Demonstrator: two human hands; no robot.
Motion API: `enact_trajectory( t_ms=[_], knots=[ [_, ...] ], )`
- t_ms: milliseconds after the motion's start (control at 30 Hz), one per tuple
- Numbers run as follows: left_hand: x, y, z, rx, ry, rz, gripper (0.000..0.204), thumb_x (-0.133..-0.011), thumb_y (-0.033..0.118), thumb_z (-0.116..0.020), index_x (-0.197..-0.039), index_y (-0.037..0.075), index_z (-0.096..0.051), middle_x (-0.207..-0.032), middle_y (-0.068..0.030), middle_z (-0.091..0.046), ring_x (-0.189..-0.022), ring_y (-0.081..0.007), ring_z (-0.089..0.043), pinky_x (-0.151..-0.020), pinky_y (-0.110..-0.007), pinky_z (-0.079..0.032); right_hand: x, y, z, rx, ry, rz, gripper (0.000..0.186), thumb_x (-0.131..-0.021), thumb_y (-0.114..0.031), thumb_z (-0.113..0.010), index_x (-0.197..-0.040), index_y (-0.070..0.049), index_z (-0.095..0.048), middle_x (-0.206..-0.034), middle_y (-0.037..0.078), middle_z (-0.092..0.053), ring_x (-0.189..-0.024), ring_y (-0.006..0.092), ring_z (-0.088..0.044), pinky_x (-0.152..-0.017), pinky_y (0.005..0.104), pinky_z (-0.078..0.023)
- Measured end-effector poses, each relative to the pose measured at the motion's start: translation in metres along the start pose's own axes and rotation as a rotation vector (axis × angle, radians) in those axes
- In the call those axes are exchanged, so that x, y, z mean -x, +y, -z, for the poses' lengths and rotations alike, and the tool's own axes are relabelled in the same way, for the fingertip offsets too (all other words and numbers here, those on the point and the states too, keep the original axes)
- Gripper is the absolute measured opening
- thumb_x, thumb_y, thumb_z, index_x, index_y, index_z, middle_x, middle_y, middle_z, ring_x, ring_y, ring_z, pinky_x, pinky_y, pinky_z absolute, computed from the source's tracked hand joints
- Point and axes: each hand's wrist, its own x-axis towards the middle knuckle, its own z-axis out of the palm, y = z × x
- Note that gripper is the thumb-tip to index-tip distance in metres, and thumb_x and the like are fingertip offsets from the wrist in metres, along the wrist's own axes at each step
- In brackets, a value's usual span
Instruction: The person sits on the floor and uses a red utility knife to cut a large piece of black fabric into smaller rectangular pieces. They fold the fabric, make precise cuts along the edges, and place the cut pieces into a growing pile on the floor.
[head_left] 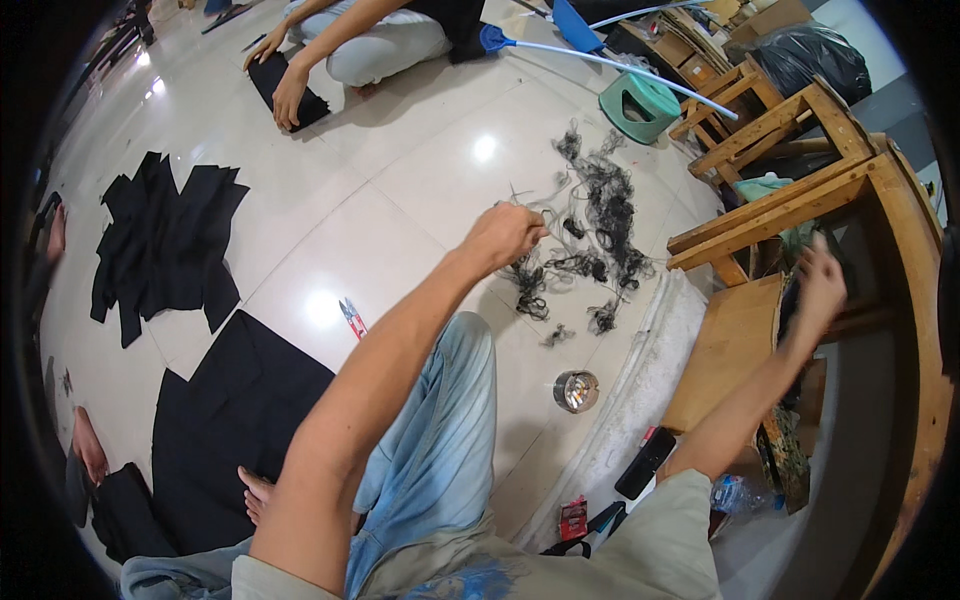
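On the tiled floor ahead of me lies a loose tangle of black thread scraps (612, 200). My left hand (505, 236) is closed in a pinch at the tangle's near left side, with wisps of thread at its fingertips. Off to the right, my right hand (821, 288) is raised beside a wooden frame (770, 215), above a cardboard panel (725, 350). Motion smears its fingers, so whether it holds anything is unclear. Small thread snips (352, 318) with red on the handles lie left of my knee.
Black fabric pieces (165, 240) and a larger black cloth (235, 400) cover floor at left. Ahead, another person's hands hold folded black cloth (290, 92). A glass ashtray (576, 391), black phone (645, 462), green stool (640, 105) and blue-headed pole (600, 62) are around me.
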Motion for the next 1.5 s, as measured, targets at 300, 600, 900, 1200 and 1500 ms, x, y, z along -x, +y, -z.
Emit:
enact_trajectory(
  t_ms=[300,600,900,1200,1500],
  knots=[
    [-0.025,0.002,0.051,-0.61,-0.479,0.139,0.094,-0.077,0.008,-0.069,-0.159,0.012,-0.023,-0.154,-0.0239,-0.039,-0.144,-0.0361,-0.038,-0.114,-0.062,-0.032,0.074,0.014,0.074,-0.297,0.106,0.085,0.025,-0.097,-0.013,-0.069,-0.112,0.002,-0.056,-0.1,0.012,-0.069,-0.085,0.0161,-0.066,-0.087,0.0313,-0.056],
    [0.022,0.073,0.29,-1.092,-0.243,0.124,0.067,-0.083,0.012,-0.066,-0.146,0.006,-0.044,-0.141,-0.0231,-0.054,-0.135,-0.0331,-0.05,-0.117,-0.054,-0.031,0.192,-0.034,-0.009,-0.159,-0.231,0.172,0.03,-0.104,-0.02,-0.057,-0.12,0.002,-0.069,-0.114,0.009,-0.071,-0.112,0.0161,-0.061,-0.102,0.0315,-0.045],
    [0.378,-0.015,0.406,-0.997,0.067,0.153,0.073,-0.083,0.01,-0.071,-0.151,0.012,-0.043,-0.143,-0.0152,-0.055,-0.132,-0.032,-0.053,-0.117,-0.053,-0.032,0.497,-0.077,-0.137,-0.576,-1.602,0.413,0.035,-0.096,-0.01,-0.059,-0.129,0.002,-0.061,-0.135,0.018,-0.062,-0.131,0.032,-0.055,-0.113,0.0416,-0.038],
    [0.657,-0.03,0.071,-0.574,0.55,1.257,0.042,-0.096,0.021,-0.053,-0.136,0.01,-0.048,-0.14,-0.0199,-0.05,-0.135,-0.039,-0.043,-0.112,-0.057,-0.03,0.649,-0.125,-0.264,-0.498,-1.373,1.185,0.045,-0.087,-0.009,-0.067,-0.13,0.001,-0.056,-0.143,0.017,-0.052,-0.135,0.0354,-0.047,-0.114,0.0493,-0.035],
    [0.628,-0.018,0.015,0.247,0.512,1.758,0.061,-0.1,0.041,-0.049,-0.151,0.01,-0.039,-0.152,-0.027,-0.041,-0.146,-0.0425,-0.031,-0.117,-0.061,-0.02,0.664,-0.136,-0.333,-0.563,-1.173,1.459,0.025,-0.094,-0.024,-0.066,-0.11,-0.005,-0.067,-0.117,0.01,-0.069,-0.107,0.0327,-0.063,-0.092,0.0483,-0.046]
  ],
)
